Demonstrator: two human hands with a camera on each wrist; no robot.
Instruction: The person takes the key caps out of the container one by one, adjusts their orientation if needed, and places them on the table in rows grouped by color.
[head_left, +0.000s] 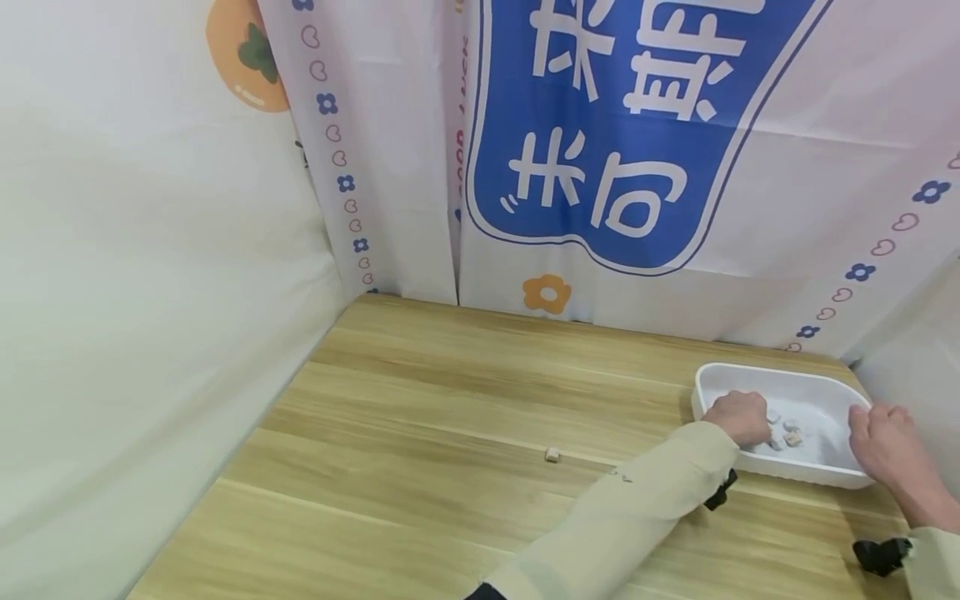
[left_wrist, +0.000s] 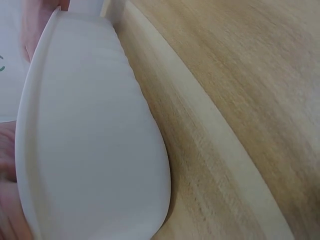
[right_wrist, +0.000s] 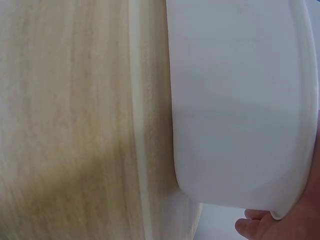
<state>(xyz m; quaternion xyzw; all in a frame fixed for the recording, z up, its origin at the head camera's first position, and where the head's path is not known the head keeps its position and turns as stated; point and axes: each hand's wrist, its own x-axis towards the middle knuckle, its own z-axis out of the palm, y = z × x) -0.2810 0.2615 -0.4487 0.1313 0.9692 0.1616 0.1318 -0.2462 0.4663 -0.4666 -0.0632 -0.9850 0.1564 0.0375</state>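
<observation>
A white plastic tray (head_left: 847,471) with rounded corners stands on the wooden table's right side. Several small whitish and tan block-like pieces (head_left: 792,438) lie on its floor. My left hand (head_left: 738,417) reaches over the near left rim into the tray, right beside these pieces. Its fingertips are hidden, and I cannot tell whether they pinch one. At the right end my right hand (head_left: 888,442) grips the rim; in the right wrist view its fingers (right_wrist: 250,226) show around the tray's corner (right_wrist: 245,150). Left of the tray, a single small light block (head_left: 552,455) lies on the table.
The wood-grain table (head_left: 420,400) meets a printed cloth (head_left: 405,167) hanging behind it. A plain white cloth (head_left: 150,250) borders the left side, and another (head_left: 915,333) hangs close beyond the right hand.
</observation>
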